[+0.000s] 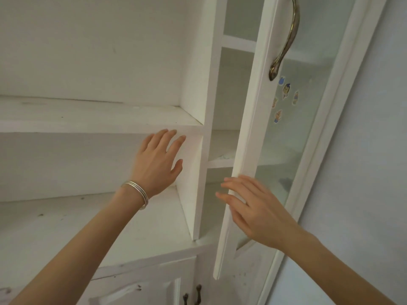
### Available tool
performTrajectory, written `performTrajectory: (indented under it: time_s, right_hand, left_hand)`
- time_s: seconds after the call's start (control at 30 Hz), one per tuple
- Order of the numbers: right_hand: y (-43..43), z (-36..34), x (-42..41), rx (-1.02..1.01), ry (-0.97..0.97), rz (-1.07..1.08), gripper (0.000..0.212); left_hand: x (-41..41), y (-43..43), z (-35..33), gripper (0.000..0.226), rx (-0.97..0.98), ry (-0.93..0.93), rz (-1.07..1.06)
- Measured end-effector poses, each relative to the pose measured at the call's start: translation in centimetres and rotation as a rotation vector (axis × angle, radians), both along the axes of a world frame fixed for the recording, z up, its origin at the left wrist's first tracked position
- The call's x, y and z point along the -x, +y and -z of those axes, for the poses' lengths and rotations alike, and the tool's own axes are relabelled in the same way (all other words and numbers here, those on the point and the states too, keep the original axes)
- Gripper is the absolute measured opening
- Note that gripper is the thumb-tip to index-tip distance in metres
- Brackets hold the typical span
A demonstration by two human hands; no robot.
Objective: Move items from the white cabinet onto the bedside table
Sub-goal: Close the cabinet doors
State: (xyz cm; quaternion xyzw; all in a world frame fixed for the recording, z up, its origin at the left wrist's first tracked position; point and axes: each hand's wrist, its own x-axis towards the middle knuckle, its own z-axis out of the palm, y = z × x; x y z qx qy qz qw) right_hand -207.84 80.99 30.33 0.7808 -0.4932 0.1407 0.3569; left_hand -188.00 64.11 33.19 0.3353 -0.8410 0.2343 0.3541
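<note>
White cabinet [199,69], shelves bare in view; no item to move shows, and the bedside table is out of frame. Your left hand [157,161], fingers spread and empty, lies by the divider; your right hand [253,208], open and holding nothing, rests against the glass door [248,137] edge. Risk: the door could swing onto your fingers. Count: two hands, one door, one curved handle [286,38], five stickers [286,91], one bracelet [137,190].

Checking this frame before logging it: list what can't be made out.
- Head view: the narrow compartment's shelves lie partly behind the open glass door.
- The bedside table is outside the frame.
- The stickers on the glass are too small to read.
- The right hand is motion-blurred; its contact with the door edge is unclear.
</note>
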Motion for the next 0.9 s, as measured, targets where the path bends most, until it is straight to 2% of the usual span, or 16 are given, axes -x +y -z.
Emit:
performTrajectory:
  time_s: [0.2, 0.3, 0.4, 0.53, 0.9]
  right_hand:
    - [-4.6, -1.7, 1.3, 0.050, 0.095, -0.217, 0.027]
    - [-6.8, -2.3, 1.4, 0.152, 0.172, -0.273, 0.027]
    - [-8.9, -1.8, 1.3, 0.254, 0.244, -0.294, 0.026]
    - [-12.0, -1.3, 1.0, 0.346, 0.229, -0.310, 0.024]
    - [-16.4, -1.1, 1.3, 0.385, 0.258, -0.316, 0.020]
  left_hand:
    - [0.6, -1.6, -0.8, 0.056, 0.026, 0.047, -0.090]
    - [0.9, -2.6, -1.0, 0.058, 0.017, 0.042, -0.106]
    - [0.9, -3.7, -0.6, 0.057, 0.065, 0.038, -0.090]
    - [1.0, -4.5, 0.0, 0.058, 0.134, 0.064, -0.047]
    - [1.5, -5.7, 0.3, 0.058, 0.197, 0.140, 0.023]
